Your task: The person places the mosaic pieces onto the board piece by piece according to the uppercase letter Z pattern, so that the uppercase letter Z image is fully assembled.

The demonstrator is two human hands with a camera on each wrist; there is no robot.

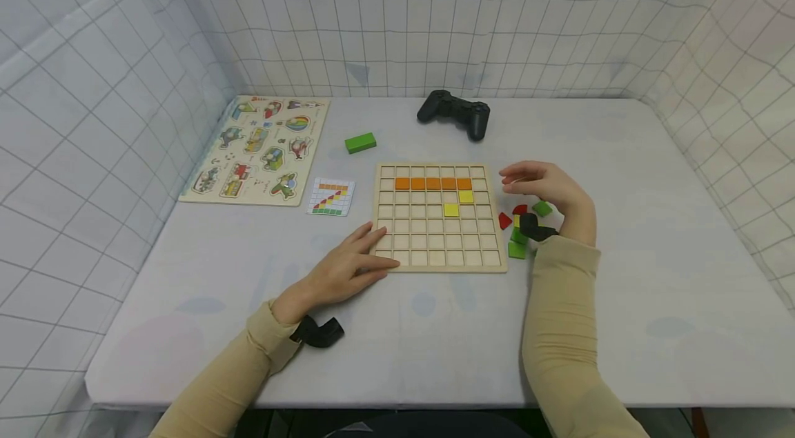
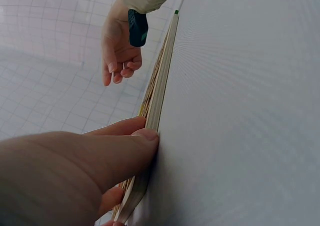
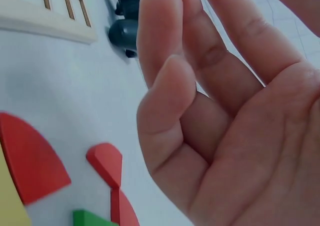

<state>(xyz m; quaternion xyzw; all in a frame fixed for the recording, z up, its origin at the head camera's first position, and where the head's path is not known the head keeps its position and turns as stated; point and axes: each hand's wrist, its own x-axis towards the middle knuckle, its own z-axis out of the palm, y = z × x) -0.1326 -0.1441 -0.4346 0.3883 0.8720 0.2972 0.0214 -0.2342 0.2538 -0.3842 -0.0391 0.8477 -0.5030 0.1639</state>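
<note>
Toward the middle of the table (image 1: 658, 265), the left hand (image 1: 341, 268) is covering cells at the grid board's (image 1: 437, 225) near left corner. Nearer the table's right edge, a black wrist mount (image 1: 535, 227) is hiding parts of the loose pieces (image 1: 517, 250). By the far left corner, lettering on the puzzle board (image 1: 257, 176) is looking too small to read. The bottom of the head view is cutting off both sleeves (image 1: 562, 314). In the right wrist view, the right hand (image 3: 220, 121) is running past the edge, and the top is cropping the game controller (image 3: 124, 33). From the left wrist, the grid board is lying edge-on, its cells mostly escaping sight.
</note>
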